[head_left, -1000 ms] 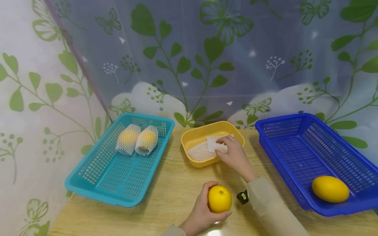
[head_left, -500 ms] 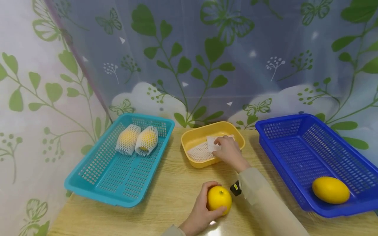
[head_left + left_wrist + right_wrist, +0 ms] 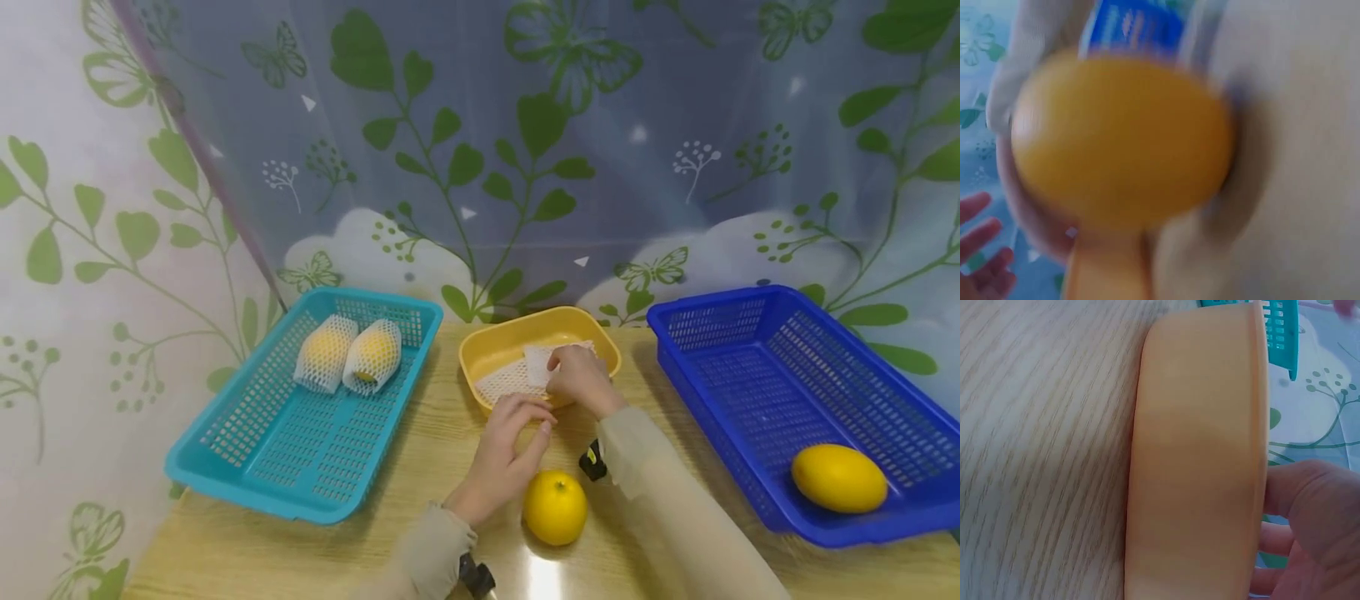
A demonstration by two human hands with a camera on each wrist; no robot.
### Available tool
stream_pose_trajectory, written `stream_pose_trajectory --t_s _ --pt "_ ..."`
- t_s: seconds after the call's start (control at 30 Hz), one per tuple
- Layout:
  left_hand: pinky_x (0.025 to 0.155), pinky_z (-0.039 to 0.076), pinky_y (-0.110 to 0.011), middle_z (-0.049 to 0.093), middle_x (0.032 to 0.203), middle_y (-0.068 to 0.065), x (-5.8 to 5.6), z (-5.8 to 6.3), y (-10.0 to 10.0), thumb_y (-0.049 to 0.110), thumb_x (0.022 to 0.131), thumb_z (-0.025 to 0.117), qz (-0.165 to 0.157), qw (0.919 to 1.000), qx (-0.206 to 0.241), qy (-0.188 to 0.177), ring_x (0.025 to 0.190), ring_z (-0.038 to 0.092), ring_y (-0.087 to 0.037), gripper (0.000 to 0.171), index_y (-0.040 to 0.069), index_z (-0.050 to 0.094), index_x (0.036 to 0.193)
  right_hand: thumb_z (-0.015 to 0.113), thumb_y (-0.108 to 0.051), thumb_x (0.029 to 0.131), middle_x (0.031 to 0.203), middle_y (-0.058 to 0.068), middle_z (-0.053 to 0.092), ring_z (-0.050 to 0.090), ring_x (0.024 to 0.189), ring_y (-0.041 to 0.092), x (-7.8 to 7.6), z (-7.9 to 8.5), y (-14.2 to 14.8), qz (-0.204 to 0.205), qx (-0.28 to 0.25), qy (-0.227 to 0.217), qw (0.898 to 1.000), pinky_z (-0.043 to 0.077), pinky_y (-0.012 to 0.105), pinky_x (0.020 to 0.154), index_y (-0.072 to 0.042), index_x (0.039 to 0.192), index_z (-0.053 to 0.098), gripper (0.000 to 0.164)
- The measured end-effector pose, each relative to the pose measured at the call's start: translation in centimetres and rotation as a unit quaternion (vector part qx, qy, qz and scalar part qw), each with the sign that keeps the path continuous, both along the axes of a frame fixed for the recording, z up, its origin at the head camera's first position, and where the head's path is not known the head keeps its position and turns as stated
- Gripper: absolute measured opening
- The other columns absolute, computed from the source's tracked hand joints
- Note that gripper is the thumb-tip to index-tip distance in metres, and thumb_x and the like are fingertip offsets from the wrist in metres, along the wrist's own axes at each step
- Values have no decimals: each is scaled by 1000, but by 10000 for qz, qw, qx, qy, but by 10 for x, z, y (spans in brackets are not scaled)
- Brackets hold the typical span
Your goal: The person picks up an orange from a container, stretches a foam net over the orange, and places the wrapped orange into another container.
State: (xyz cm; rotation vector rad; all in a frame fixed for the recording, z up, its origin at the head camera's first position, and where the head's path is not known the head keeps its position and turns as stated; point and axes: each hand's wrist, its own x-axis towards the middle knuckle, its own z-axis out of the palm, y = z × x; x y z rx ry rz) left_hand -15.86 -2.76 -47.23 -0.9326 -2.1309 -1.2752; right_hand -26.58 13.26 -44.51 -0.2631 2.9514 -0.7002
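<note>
Desk (image 3: 420, 500) of pale wood grain is seen under three trays, backed by a leaf-printed curtain. Blue basket (image 3: 757, 392), the largest, is set at the right and holds one bare yellow fruit (image 3: 838, 478). Teal basket (image 3: 247, 433) is set at the left; two fruits in foam net (image 3: 348, 355) lie side by side at its far end. Yellow tray (image 3: 487, 350), smaller, is placed between the baskets, with flat white foam net sleeves (image 3: 513, 379) lying in it.

Right hand (image 3: 579, 382) is reached into the tray, its fingers curled onto a foam net sleeve and pinching it. Left hand (image 3: 504, 454) is held just before the tray's near rim, fingers loosely bent and grasping nothing. Loose yellow fruit (image 3: 555, 507) is left on the desk just beside the left wrist, apart from the hand.

Judged handling: the sleeve is likely very light, soft and stretchy, easily snagged or torn, and best taken at an open edge. The fruit is likely firm, smooth and apt to roll, and best cupped around its middle.
</note>
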Motion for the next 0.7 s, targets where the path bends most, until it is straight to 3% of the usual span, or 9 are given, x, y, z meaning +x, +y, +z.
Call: stream_pose_trajectory --t_s 0.07,0.17,0.37,0.47,0.7 --pt "93 44 -37 63 110 -7 -15 9 1 12 94 58 401 9971 -585 270 105 54 -24 10 7 67 93 66 -5 76 101 13 70 63 89 32 -2 -1 1 -6 44 6 10000 48 53 81 -3 98 71 23" --pt "89 44 -39 62 110 -6 -32 18 3 14 94 58 956 9822 -1581 349 103 52 -27 10 9 67 92 68 -10 83 101 12 70 63 92 33 -4 -3 2 14 114 46 9999 48 54 82 -5 92 72 11" --pt "84 47 -43 59 119 -11 -57 26 13 19 94 62 1808 9313 -3161 33 103 53 -32 21 10 65 112 65 -5 79 92 9 69 64 88 32 -6 -4 3 22 245 466 9986 49 51 76 -5 86 71 10" --pt "83 49 -45 58 125 -14 -66 27 17 21 91 67 1980 9117 -3595 -178 103 55 -35 33 10 61 122 61 -1 76 88 8 68 63 80 28 -4 -1 3 45 159 701 9974 50 47 69 -4 90 71 17" --pt "81 51 -45 61 116 -9 -81 24 26 19 87 72 2124 8928 -3876 -869 99 55 -32 29 10 66 114 62 -2 80 81 6 65 59 70 24 6 17 0 98 -64 895 9959 47 40 62 -6 92 72 16"
